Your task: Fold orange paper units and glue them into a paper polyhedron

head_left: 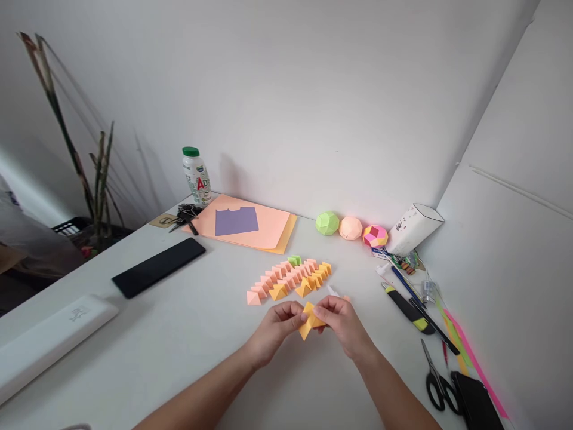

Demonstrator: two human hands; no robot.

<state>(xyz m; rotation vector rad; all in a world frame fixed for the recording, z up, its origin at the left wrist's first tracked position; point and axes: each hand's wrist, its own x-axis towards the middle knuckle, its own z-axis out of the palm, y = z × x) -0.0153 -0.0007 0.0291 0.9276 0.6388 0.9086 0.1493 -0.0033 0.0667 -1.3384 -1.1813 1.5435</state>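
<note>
Between my two hands is a small folded piece of yellow-orange paper (306, 329), creased into pointed flaps. My left hand (278, 327) pinches its left side between thumb and fingers. The right side is gripped by my right hand (344, 322), thumb on top and fingertips partly hidden beneath. Just beyond the hands stand rows of folded paper units: pink ones (253, 297) on the left and middle, orange ones (305, 288) on the right, and a green one (294, 260) at the back. Something white and a bit of pink paper lie partly hidden behind my right hand.
Paper balls, green (327, 223), peach (350, 228) and multicoloured (375, 236), line the wall. To the right lie a cutter knife (407, 307), scissors (436, 379) and a phone (477, 401). Leftward are paper sheets (242, 242), a bottle (197, 176), keys (188, 212) and a black slab (159, 267).
</note>
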